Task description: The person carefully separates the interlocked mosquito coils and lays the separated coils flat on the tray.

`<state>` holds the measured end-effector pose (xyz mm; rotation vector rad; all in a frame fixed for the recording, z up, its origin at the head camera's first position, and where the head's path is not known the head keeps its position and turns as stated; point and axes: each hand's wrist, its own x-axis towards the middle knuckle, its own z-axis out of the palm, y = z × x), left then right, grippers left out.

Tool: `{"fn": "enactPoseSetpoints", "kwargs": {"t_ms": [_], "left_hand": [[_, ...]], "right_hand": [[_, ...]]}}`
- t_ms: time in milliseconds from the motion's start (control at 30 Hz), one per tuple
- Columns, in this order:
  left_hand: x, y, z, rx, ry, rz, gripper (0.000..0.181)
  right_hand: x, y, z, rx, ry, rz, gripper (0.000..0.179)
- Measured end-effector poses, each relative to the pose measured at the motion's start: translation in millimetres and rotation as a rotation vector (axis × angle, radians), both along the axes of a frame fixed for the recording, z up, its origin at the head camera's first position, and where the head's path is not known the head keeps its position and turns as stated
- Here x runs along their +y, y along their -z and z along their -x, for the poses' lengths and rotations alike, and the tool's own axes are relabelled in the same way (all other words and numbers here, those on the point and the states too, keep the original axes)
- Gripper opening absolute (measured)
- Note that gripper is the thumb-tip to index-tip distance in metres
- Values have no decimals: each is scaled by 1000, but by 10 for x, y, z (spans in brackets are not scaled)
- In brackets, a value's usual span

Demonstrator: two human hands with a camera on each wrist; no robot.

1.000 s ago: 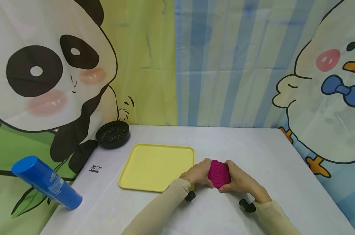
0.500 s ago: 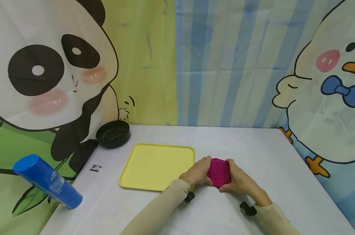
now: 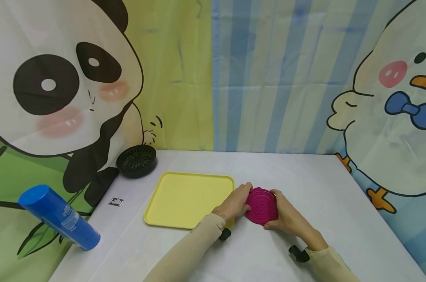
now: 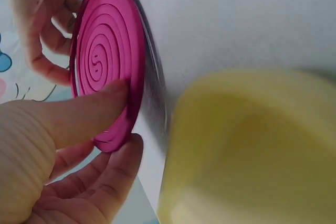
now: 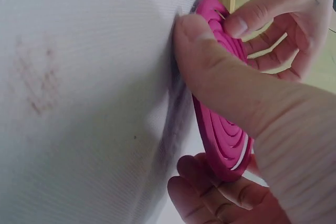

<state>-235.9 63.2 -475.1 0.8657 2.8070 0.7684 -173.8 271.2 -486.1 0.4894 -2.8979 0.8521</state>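
Note:
A round magenta spiral trivet (image 3: 262,206) is between my two hands, just right of the yellow tray. On its left edge my left hand (image 3: 233,203) pinches it; in the left wrist view the thumb (image 4: 89,114) lies over the grooved face with fingers behind the rim. My right hand (image 3: 293,216) grips the right side, its thumb at the near edge and its fingers round the far edge. In the right wrist view, the trivet (image 5: 223,129) stands tilted, with a shadow on the white table beside it. Whether any part of it touches the table I cannot tell.
The flat yellow tray (image 3: 188,199) lies left of the hands, partly under my left forearm. A black round slotted dish (image 3: 137,161) stands at the back left corner. A blue spray can (image 3: 59,217) stands at the left edge. Printed curtains hang behind the white table (image 3: 304,176).
The left hand has shifted slightly left and away from me, its thumb now on the trivet's face. The trivet looks slightly raised and more fully visible. The right hand has barely moved.

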Motion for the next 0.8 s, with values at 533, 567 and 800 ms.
{"fn": "enactPoseSetpoints", "kwargs": {"t_ms": [533, 567, 800], "left_hand": [[-165, -43, 74, -176, 40, -191, 46], [-178, -44, 82, -174, 46, -208, 47], [-241, -126, 119, -176, 28, -359, 48]], "right_hand": [[128, -73, 2, -40, -43, 126, 84], [137, -80, 6, -31, -49, 140, 81], [159, -133, 32, 37, -26, 269, 69]]}}
